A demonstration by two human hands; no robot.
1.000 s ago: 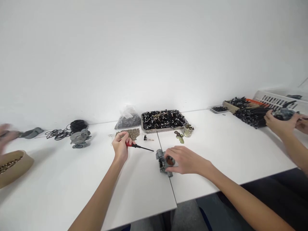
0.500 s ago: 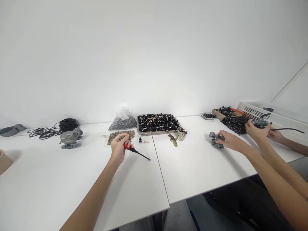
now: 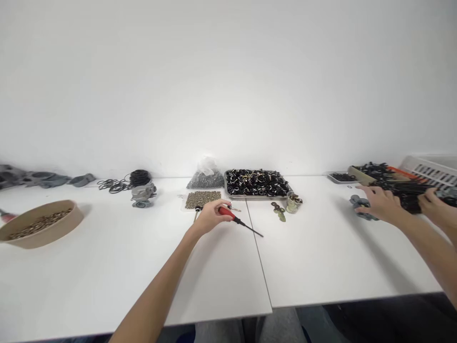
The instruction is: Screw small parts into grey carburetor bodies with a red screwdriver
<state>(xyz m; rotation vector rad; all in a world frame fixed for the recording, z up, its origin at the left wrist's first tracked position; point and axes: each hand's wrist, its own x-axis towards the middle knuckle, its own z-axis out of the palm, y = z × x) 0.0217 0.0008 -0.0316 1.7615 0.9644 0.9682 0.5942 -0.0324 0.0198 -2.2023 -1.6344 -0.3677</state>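
Observation:
My left hand (image 3: 210,216) is closed around the red handle of a screwdriver (image 3: 228,213), whose dark shaft points right and down over the table seam. Far to the right, my right hand (image 3: 380,205) is over a small grey metal part (image 3: 360,206); its index finger is stretched out and its thumb lies at the part, with the other fingers partly hidden. Near my left hand lie two small pieces with metal stems, one on the left (image 3: 196,215) and one on the right (image 3: 235,209). A small dark ring (image 3: 349,186) lies behind the grey part.
Behind are a tray of black parts (image 3: 257,196), brass pieces (image 3: 203,199), a plastic bag (image 3: 206,177), a cup (image 3: 293,205) and brass discs (image 3: 280,213). Leftward: grey housing (image 3: 143,194), beige bowl (image 3: 43,238). A co-worker's hand (image 3: 437,212) is at black parts, right.
The view has turned left, showing the bowl. My right index finger now stretches out beyond the grey part. The co-worker's hand, which held another housing, is down by the black parts.

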